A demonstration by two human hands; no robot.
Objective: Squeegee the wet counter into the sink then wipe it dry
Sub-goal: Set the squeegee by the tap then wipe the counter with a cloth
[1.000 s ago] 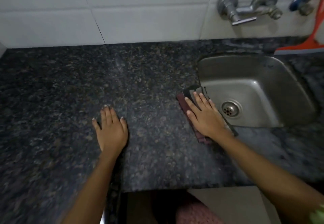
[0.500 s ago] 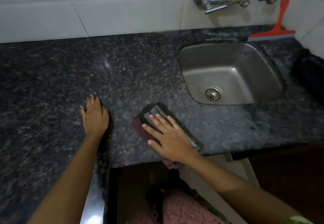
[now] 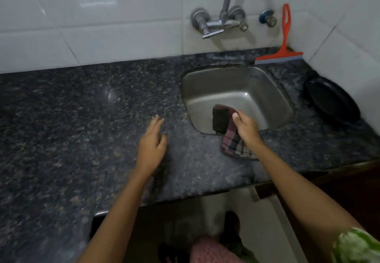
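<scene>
Two hands over the dark counter (image 3: pixel 82 118). Right hand (image 3: pixel 245 128) grips the checked cloth (image 3: pixel 232 141) at the sink's (image 3: pixel 236 81) near rim, thumb on top, fingers wrapped round it. The cloth's dark folded end sticks up left of the thumb, over the basin, while its plaid tail hangs below the hand and lies on the counter edge of the sink. Left hand (image 3: pixel 152 145) is open, fingers loosely spread, palm down just left of the sink; touching stone or hovering, it's hard to say. Orange squeegee (image 3: pixel 284 46) leans upright on the tiled wall behind the sink, blade on the counter, well apart from both hands.
</scene>
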